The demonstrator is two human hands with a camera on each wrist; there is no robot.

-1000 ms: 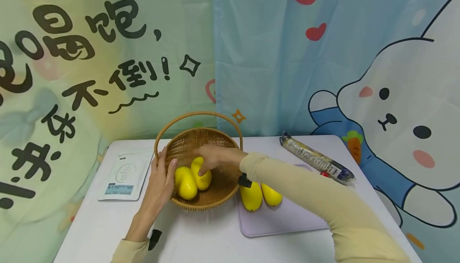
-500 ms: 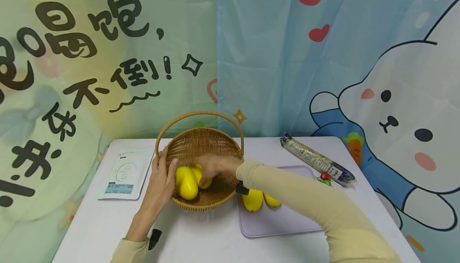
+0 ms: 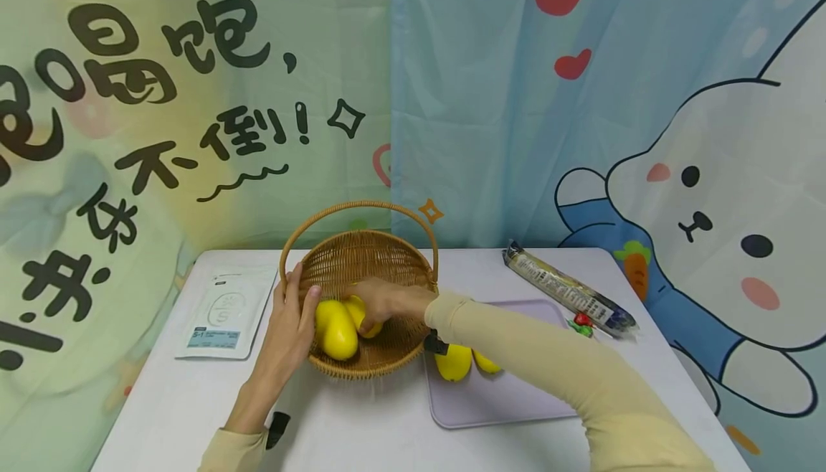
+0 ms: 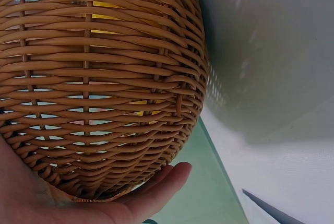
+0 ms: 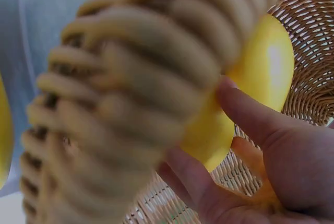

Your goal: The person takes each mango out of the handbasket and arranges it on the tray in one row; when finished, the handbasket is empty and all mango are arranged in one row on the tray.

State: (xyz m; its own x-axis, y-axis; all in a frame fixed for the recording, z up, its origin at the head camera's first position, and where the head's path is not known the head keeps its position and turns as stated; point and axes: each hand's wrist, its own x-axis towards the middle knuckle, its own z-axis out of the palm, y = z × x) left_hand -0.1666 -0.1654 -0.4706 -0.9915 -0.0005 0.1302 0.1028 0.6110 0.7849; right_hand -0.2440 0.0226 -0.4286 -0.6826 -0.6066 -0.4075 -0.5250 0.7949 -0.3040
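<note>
- Right hand [image 3: 377, 301] reaching into the wicker basket [image 3: 387, 357], fingers wrapped round the rear yellow fruit [image 3: 361, 312]; wrist view shows thumb and fingers curled onto it [image 5: 250, 88].
- Left hand [image 3: 290, 321] cupping the basket's left outer wall, fingers fairly straight against the weave [image 4: 104, 78], thumb over the rim near the front yellow fruit [image 3: 335, 328]. Holding nothing else.
- Basket sitting about mid-table, slightly toward the left edge, just beside the lilac cutting board [image 3: 503, 400].
- Possible trouble: glossy smooth skin on that fruit, so could slip out of the grip. Looks likely if lifted by the fingertips only.
- Also: two fruits touching in the basket, so pulling one could roll the other toward the rim.
- Basket looks tipped toward the left hand; letting go might rock it. Handle [image 3: 358, 208] arching over the wrist, easy to snag a sleeve on.
- Two more yellow fruits [image 3: 454, 361] on the board near the right sleeve, could get nudged off.
- Writing: big black Chinese characters on the backdrop [image 3: 161, 99], "不倒" with exclamation marks readable. White pouch [image 3: 226, 312] near the table's left edge has a blue label, too small to read. Long wrapped packet [image 3: 568, 295] near the far right corner, print unreadable.
</note>
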